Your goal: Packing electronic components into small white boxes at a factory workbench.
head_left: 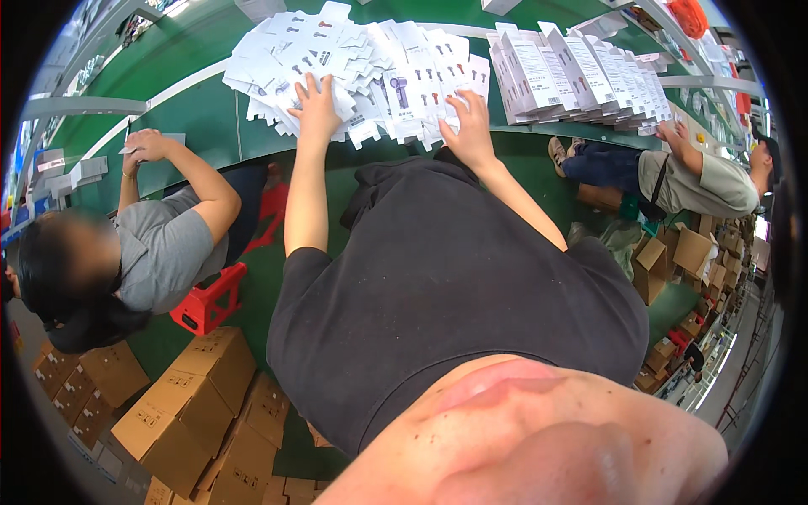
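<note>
Flat, unfolded white printed cartons lie in a wide, overlapping heap on the green worktable. My left hand rests on the heap's near left side with its fingers spread. Over the near right edge of the cartons is my right hand, fingers apart, touching the sheets beside a carton with a purple handheld device pictured on it. Neither hand is wrapped around anything. To the right of the heap, a row of white boxes leans together in overlapping ranks.
At left a co-worker in grey sits by a red stool, handling a white piece. Another person stands at the table's right end. Brown cardboard boxes are stacked at lower left; more cartons lie at right.
</note>
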Motion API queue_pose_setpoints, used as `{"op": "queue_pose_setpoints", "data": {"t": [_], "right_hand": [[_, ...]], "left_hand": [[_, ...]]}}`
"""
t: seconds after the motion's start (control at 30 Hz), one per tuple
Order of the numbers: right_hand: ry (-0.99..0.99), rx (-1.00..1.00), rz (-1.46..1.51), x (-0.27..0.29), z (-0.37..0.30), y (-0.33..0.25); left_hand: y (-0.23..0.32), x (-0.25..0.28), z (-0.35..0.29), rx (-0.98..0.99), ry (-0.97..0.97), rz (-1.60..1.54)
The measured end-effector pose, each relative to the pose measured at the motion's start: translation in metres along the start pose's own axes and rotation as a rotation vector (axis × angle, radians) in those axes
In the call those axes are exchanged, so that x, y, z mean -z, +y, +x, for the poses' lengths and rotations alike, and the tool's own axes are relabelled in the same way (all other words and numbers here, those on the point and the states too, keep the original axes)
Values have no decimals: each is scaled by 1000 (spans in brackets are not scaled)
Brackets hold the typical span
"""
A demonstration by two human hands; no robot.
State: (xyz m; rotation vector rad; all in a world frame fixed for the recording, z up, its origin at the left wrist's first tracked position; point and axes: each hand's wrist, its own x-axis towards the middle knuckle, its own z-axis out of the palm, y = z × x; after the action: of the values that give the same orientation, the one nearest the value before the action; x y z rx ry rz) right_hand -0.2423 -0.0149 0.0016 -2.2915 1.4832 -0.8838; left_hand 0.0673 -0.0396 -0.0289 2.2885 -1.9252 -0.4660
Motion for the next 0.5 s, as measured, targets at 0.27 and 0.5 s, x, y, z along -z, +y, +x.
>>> {"op": "queue_pose_setpoints", "data": {"t": [0.27,0.5], "right_hand": [[-302,400,175,10,13,-54],[-34,511,211,1,57,-70]], "left_hand": [[59,106,-106,-92,73,-627],[87,118,-125,-252,-249,-1423]]}}
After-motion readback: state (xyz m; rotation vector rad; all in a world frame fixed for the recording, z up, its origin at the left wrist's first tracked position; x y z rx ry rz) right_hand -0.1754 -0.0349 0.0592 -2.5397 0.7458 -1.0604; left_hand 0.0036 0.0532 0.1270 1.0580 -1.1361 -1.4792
